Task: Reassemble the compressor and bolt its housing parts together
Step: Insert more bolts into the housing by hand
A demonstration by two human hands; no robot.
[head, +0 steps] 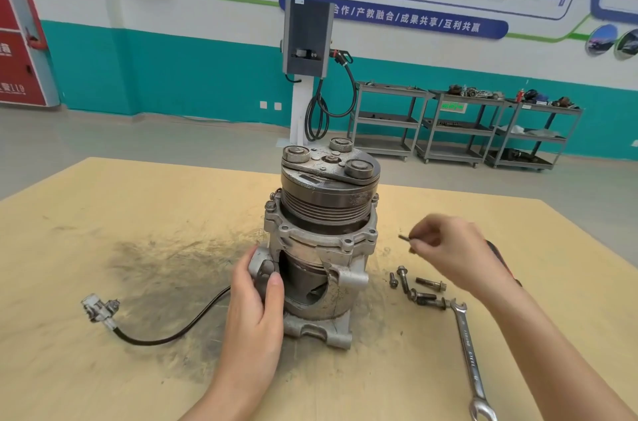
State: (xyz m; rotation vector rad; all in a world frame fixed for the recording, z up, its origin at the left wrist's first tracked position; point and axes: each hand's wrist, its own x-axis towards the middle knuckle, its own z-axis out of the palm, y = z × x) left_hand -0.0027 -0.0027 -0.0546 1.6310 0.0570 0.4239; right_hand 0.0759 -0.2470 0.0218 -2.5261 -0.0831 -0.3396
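Compressor (322,241) upright mid-table, housing stacked, some flange bolts look seated; left hand (257,303) grips its side lug, right hand (448,248) pinches one bolt (404,238), loose bolts (416,286) and wrench (469,358) toward right edge, bolting unfinished.

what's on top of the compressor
The compressor stands upright on the table. Its grooved pulley sits at the top, capped by a clutch plate with three round pads. What lies beneath the pulley inside the housing is covered.
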